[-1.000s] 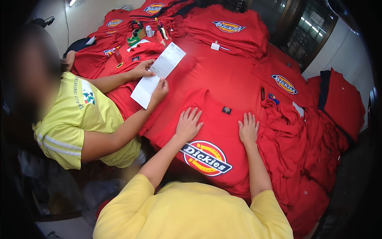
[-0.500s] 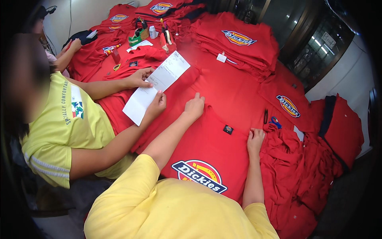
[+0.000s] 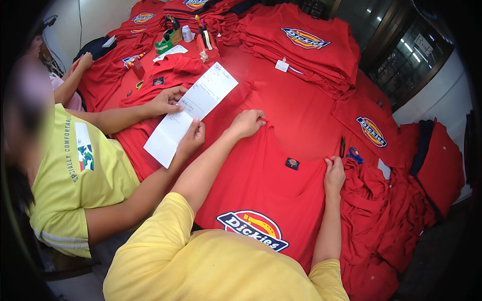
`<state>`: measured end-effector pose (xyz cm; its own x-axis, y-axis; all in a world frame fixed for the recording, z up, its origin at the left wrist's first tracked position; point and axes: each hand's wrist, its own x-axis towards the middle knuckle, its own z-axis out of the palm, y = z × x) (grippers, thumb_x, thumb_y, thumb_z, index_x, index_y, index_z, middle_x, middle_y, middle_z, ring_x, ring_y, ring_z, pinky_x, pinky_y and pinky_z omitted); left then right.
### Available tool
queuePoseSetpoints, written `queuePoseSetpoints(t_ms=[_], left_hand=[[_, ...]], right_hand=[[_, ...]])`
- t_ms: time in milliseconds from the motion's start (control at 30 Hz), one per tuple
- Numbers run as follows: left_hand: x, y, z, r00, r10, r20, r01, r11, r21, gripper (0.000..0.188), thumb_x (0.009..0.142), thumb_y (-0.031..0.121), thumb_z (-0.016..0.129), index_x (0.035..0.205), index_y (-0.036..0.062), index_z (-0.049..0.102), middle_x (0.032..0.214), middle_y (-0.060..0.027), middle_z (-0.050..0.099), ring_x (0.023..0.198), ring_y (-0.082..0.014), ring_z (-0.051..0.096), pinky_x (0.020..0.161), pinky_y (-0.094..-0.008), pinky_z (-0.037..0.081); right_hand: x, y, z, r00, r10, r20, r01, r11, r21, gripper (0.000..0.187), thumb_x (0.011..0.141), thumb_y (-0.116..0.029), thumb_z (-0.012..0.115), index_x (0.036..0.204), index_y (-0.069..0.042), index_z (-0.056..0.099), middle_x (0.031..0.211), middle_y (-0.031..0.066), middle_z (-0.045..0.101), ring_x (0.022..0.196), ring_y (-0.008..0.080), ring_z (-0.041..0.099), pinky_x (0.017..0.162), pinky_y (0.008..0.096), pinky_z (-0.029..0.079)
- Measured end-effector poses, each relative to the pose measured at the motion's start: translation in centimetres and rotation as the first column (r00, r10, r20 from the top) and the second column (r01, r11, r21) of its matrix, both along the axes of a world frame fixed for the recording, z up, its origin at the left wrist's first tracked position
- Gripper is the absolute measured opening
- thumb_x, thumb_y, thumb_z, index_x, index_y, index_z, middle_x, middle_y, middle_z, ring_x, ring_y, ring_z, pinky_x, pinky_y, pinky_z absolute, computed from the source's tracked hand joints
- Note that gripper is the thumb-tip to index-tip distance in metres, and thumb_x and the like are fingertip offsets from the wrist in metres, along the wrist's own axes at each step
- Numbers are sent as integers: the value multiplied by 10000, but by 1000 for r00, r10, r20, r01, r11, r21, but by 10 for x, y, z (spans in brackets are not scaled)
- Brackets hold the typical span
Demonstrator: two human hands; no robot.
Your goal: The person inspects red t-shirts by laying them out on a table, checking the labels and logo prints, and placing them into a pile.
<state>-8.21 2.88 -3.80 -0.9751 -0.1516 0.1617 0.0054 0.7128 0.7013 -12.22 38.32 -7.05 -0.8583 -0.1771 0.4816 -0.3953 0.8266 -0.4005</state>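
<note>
A red T-shirt lies before me, with a large printed chest logo and a small dark label inside its wide neck opening. My left hand pinches the shirt at its far left shoulder. At the other shoulder, my right hand has its fingers closed on the fabric. Between the two hands the cloth is pulled out wide, its neckline sagging in the middle. The shirt's lower part is hidden behind my yellow top.
At my left a person in a lime shirt holds a long written paper. Stacked red shirts stand at the far right. Blue-handled scissors lie beside crumpled red garments. A white bottle and tool holders sit at the back.
Both hands have shifted apart and now stretch the shirt's shoulders, lifting them slightly. The neighbour's paper has moved a little left and nearer.
</note>
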Motion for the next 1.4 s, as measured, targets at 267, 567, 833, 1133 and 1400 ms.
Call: queuePoseSetpoints(t_ms=[267,567,833,1133,1400], left_hand=[[15,10,-45,966,152,-208,-190,966,-174,272,845,264,669,971,54,549,918,-140,638,828,-352,624,691,-451,493],[78,28,-41,879,353,-319,-415,897,-150,360,793,190,730,1035,5,539,990,-188,576,986,-364,566,824,-451,491],[70,23,-29,885,367,-286,-415,900,-131,306,781,159,739,994,30,563,957,-160,610,904,-322,612,749,-443,501],[151,53,30,906,-413,-96,-108,-444,890,354,928,213,590,1174,-40,560,1146,-147,646,1050,-243,639,900,-341,529],[321,18,98,732,-87,-676,635,448,630,232,935,221,587,1009,2,565,931,-77,621,858,-168,609,769,-289,508]], right_hand=[[-2,0,-17,984,-33,-177,76,966,245,330,828,-344,683,915,-47,569,863,130,572,822,335,558,741,444,440],[79,38,7,941,-288,178,282,958,58,374,887,-376,627,920,-10,559,901,162,594,861,354,584,752,444,455],[55,48,-11,879,-268,394,321,944,-75,316,841,-312,698,768,-59,523,738,73,575,729,261,590,661,401,450],[127,53,39,469,883,6,423,-219,-879,428,975,-298,501,1252,27,524,1249,152,593,1167,271,557,1020,402,425],[203,232,-10,992,-115,-48,19,521,-853,348,917,-217,538,1177,12,568,1103,145,642,972,274,640,867,388,525]])
